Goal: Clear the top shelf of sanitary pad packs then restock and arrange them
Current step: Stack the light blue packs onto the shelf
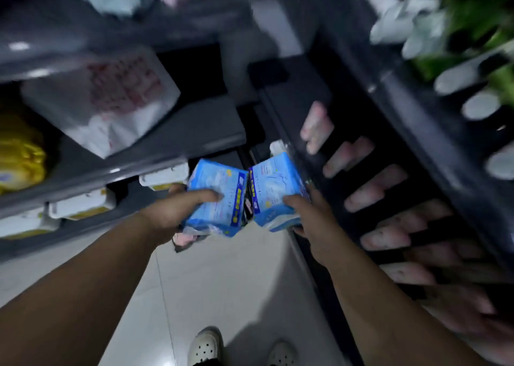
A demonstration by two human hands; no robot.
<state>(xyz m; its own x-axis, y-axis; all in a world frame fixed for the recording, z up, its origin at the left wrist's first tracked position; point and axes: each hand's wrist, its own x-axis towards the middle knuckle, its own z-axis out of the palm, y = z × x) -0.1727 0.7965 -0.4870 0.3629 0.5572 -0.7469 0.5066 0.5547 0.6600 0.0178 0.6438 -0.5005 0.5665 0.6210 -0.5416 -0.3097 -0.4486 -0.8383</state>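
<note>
The left pack (218, 190) is clasped in the left hand (178, 207) and the right pack (274, 185) in the right hand (310, 218), both held just left of the shelf (403, 107), long axes pointing away, the right pack nearer it.

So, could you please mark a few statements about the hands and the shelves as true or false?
1. The left hand grips the left blue pack and the right hand grips the right blue pack. True.
2. Both blue packs lie on the floor. False: they are held in the air above it.
3. The pink packs sit in a row on the right-side shelving. True.
4. The yellow pack sits among the pink packs. False: it is on the left-side shelving.
</note>
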